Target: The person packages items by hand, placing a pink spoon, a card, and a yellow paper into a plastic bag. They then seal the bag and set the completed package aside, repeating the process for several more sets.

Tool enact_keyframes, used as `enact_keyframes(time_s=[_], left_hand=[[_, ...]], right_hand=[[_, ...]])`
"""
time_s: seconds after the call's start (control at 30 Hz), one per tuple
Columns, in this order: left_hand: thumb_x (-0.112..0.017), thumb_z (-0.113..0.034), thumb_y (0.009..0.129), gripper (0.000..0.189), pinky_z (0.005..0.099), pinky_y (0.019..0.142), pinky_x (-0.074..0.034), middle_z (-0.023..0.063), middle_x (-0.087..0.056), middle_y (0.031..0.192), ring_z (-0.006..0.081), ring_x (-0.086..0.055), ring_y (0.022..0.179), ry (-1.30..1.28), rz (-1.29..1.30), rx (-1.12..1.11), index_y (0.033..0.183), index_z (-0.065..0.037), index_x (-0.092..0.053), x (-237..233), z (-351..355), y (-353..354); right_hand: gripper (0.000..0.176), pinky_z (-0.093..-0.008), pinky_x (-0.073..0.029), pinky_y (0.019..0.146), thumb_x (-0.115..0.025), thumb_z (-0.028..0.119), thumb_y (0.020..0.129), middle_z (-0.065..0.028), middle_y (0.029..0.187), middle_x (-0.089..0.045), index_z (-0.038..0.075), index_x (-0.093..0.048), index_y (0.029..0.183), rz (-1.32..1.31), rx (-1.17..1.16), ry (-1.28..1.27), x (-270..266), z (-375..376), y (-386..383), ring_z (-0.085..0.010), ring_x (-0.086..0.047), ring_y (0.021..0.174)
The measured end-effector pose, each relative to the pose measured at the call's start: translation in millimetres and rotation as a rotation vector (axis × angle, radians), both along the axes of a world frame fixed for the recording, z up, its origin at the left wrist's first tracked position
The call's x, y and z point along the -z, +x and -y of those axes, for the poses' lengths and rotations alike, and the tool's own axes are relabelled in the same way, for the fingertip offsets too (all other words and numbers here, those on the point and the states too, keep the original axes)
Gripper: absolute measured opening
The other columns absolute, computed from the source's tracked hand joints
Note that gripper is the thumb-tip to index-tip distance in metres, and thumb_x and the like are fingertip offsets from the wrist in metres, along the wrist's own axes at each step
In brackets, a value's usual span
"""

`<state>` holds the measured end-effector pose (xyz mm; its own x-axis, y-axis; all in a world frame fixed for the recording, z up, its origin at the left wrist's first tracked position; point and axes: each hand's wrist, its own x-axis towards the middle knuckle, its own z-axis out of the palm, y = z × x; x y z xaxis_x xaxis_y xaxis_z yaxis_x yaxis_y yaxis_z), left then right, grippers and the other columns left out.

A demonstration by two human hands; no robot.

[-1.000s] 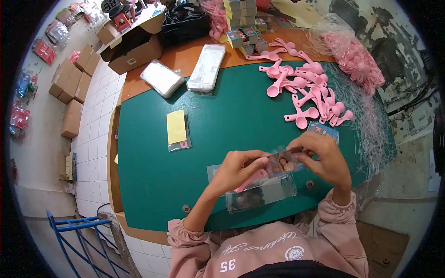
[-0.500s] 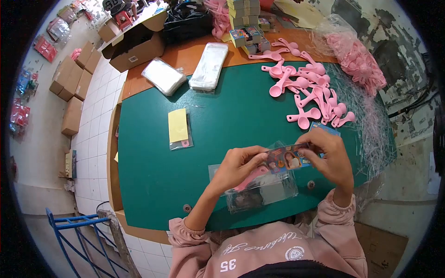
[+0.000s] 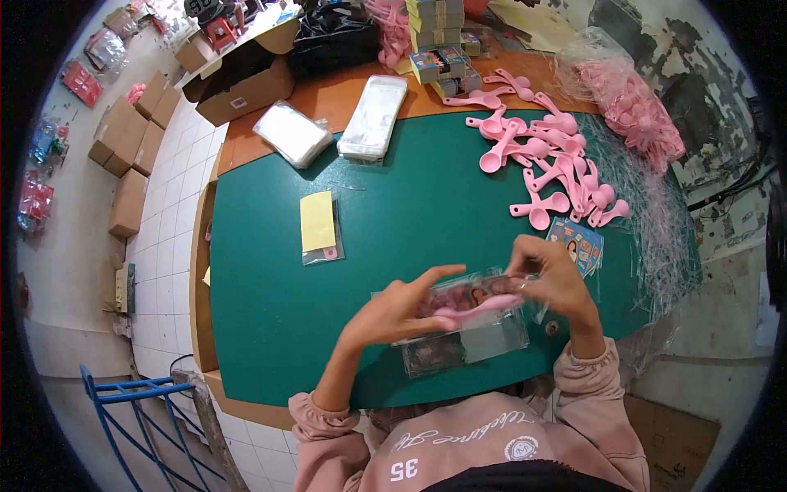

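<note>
A clear plastic bag with a printed card (image 3: 478, 293) sits between my two hands over the near part of the table. A pink measuring spoon (image 3: 484, 308) lies lengthwise along the card's near side. My left hand (image 3: 396, 313) grips the left end, thumb on the near side and index finger stretched along the far edge. At the right end, the fingers of my right hand (image 3: 548, 280) are pinched together on the bag. Beneath, a stack of clear plastic bags (image 3: 471, 348) lies on the green tabletop. Printed blue cards (image 3: 584, 246) rest just beyond my right hand.
Pink measuring spoons (image 3: 566, 164) are heaped at the back right, near a plastic sack of more spoons (image 3: 635, 115). A packed bag with a yellow card (image 3: 317, 223) lies left of centre. Two stacks of clear bags (image 3: 373, 119) and bundled card stacks (image 3: 438, 61) stand farther back.
The card, held up between both hands before, is now lower and lined up with the bag and spoon. My right hand has shifted slightly left and down, uncovering the blue cards.
</note>
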<state>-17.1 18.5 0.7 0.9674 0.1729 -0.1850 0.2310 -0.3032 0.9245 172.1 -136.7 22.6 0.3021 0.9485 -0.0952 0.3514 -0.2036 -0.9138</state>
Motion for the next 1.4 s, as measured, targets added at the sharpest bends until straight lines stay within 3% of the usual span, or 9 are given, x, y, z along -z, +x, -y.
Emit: enact_keyframes(time_s=[0.17,0.3,0.37,0.43,0.5,0.53,0.63,1.2,1.4], left_hand=[[-0.064,-0.013,0.080,0.059,0.0272,0.069,-0.050,0.0107,-0.065,0.087,0.0148,-0.061,0.077,-0.283,0.064,-0.050,0.131,-0.008,-0.034,10.5,-10.8,-12.4],[-0.062,-0.012,0.082,0.057,0.0278,0.070,-0.051,0.0127,-0.064,0.093,0.0163,-0.062,0.082,-0.293,0.033,-0.175,0.131,-0.008,-0.033,5.9,-0.4,-12.6],[-0.062,-0.010,0.082,0.059,0.0282,0.071,-0.052,0.0150,-0.060,0.101,0.0178,-0.061,0.087,0.064,0.094,-0.553,0.132,-0.009,-0.030,14.6,21.0,-11.5],[-0.052,-0.015,0.089,0.059,0.0305,0.075,-0.051,0.0187,-0.057,0.106,0.0221,-0.060,0.094,0.048,0.132,-0.552,0.137,-0.011,-0.019,23.8,39.9,-16.9],[-0.037,-0.018,0.095,0.056,0.0332,0.080,-0.050,0.0215,-0.055,0.109,0.0267,-0.059,0.098,-0.819,0.239,-0.522,0.139,-0.015,-0.004,27.5,61.2,-21.2],[-0.026,-0.018,0.097,0.053,0.0357,0.082,-0.049,0.0234,-0.053,0.111,0.0288,-0.057,0.102,-0.836,0.195,-0.493,0.139,-0.018,0.007,25.0,66.2,-23.3],[-0.028,-0.015,0.096,0.055,0.0362,0.083,-0.049,0.0238,-0.053,0.112,0.0287,-0.057,0.101,-0.815,0.142,-0.577,0.139,-0.018,0.007,30.2,74.6,-32.6],[-0.040,-0.012,0.094,0.055,0.0325,0.080,-0.050,0.0149,-0.060,0.094,0.0191,-0.061,0.086,-0.939,0.072,-0.712,0.140,-0.010,-0.010,39.8,74.3,-47.2],[-0.048,-0.002,0.089,0.057,0.0281,0.074,-0.050,0.0138,-0.062,0.090,0.0153,-0.061,0.080,-0.756,0.127,-0.636,0.137,-0.008,-0.018,49.1,74.3,-46.3]], right_hand=[[0.021,-0.0238,-0.041,0.058,-0.071,0.010,0.070,-0.0026,0.069,-0.058,-0.002,-0.061,0.085,-0.261,0.037,-0.029,0.1,-0.3,2.2,-0.0066,-0.050,0.063],[0.021,-0.0246,-0.043,0.060,-0.070,0.009,0.070,-0.0033,0.072,-0.059,-0.002,-0.060,0.085,-0.130,0.009,-0.110,3.3,2.5,5.0,-0.0076,-0.052,0.065],[0.020,-0.0269,-0.046,0.063,-0.068,0.008,0.072,-0.0055,0.075,-0.061,-0.001,-0.061,0.087,0.019,0.134,-0.028,5.6,2.0,-1.4,-0.0111,-0.057,0.068],[0.021,-0.0288,-0.047,0.066,-0.067,0.009,0.072,-0.0078,0.081,-0.061,0.000,-0.061,0.090,0.077,0.152,0.071,-0.1,-4.6,-19.8,-0.0149,-0.059,0.072],[0.022,-0.0307,-0.048,0.068,-0.066,0.010,0.073,-0.0101,0.086,-0.061,0.001,-0.060,0.092,0.135,0.169,0.165,-3.8,-7.3,-34.6,-0.0187,-0.060,0.077],[0.025,-0.0315,-0.048,0.073,-0.067,0.009,0.073,-0.0107,0.092,-0.060,0.002,-0.060,0.096,0.246,-0.012,0.167,-4.6,-7.5,-39.2,-0.0217,-0.060,0.084],[0.031,-0.0336,-0.047,0.078,-0.068,0.011,0.072,-0.0112,0.104,-0.056,0.007,-0.058,0.101,0.290,-0.234,0.100,5.1,-2.0,-51.9,-0.0286,-0.056,0.095],[0.012,-0.0366,-0.041,0.075,-0.054,0.012,0.072,-0.0096,0.080,-0.048,0.001,-0.051,0.077,0.846,-0.478,0.256,29.5,-5.1,-84.3,-0.0245,-0.050,0.078],[0.015,-0.0334,-0.040,0.069,-0.063,0.009,0.069,-0.0082,0.078,-0.046,0.004,-0.051,0.077,0.633,-0.469,0.386,45.2,-6.3,-81.8,-0.0229,-0.049,0.075]])
